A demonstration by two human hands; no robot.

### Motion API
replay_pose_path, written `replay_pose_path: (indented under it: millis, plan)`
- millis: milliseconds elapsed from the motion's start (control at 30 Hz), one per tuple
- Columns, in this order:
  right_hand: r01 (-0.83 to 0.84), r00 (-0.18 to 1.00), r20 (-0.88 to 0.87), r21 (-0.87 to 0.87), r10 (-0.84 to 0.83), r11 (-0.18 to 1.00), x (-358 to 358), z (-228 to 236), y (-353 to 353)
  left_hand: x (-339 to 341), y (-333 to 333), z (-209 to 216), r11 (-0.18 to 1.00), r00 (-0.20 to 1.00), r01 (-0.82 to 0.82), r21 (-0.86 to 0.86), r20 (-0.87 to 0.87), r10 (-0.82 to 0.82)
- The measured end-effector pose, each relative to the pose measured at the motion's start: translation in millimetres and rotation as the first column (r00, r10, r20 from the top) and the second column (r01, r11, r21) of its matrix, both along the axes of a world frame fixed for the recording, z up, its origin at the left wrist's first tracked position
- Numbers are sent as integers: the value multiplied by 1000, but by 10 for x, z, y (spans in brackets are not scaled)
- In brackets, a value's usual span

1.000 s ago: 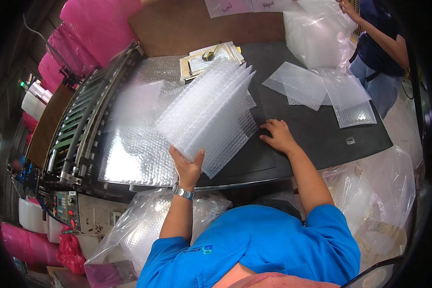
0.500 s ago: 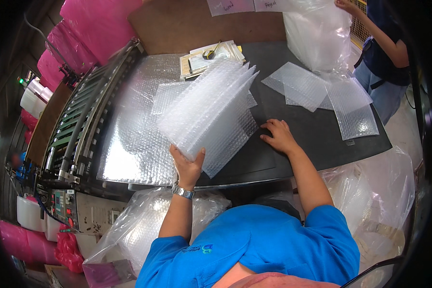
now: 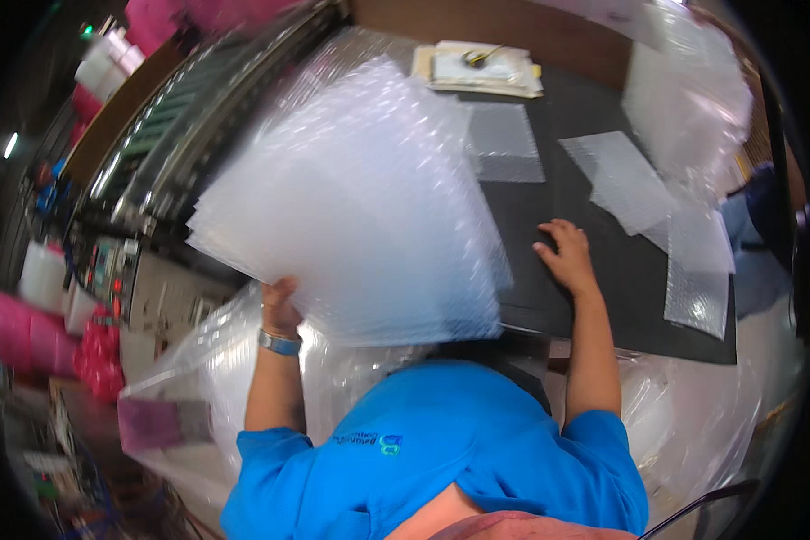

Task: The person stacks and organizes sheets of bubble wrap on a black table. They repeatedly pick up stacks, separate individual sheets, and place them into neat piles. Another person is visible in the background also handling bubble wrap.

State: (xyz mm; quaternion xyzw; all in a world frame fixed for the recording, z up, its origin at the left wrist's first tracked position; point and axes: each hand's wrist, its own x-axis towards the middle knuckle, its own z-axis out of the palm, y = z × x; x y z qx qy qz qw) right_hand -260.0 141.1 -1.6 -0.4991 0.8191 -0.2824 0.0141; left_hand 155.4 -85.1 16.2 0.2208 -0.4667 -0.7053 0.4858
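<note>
A stack of clear bubble wrap sheets is tilted up over the dark table. My left hand, with a metal watch on the wrist, grips the stack by its near left corner; its fingers are partly hidden behind the sheets. To the right of the stack, my right hand rests on the table top, its fingers apart and holding nothing. Beyond it lie several loose bubble wrap pieces, and one flat piece sits just past the stack's right edge.
A paper pile with a tape measure lies at the back. A roller machine borders the left side. Large clear plastic bags stand at the back right and below the table. Another person stands at the right.
My left hand has swung the stack left and toward me, so its broad face now shows. The view has turned left. My right hand stays on the table with nothing in it.
</note>
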Motion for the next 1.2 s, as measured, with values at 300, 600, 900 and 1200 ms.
replay_pose_path:
  millis: [300, 600, 900, 1200]
  plan:
    - [-27, 999, 23, 8, 26, 1000, -27, 1, -15, 1828, 480, -629, 865, 942, -224, 450, 327, 74]
    - [-84, 996, 4, -10, 85, 996, -71, 2, -20, 1614, 563, -179, 845, 733, -515, 147, 587, 345]
    - [-146, 988, 54, -29, 148, 989, -188, -62, 27, 2157, 763, 333, 920, 921, -368, 132, 189, 341]
    - [-99, 129, 776, -610, 618, 786, 1337, 338, 182, -708, 834, 381, 970, 989, 136, 201, -88, -121]
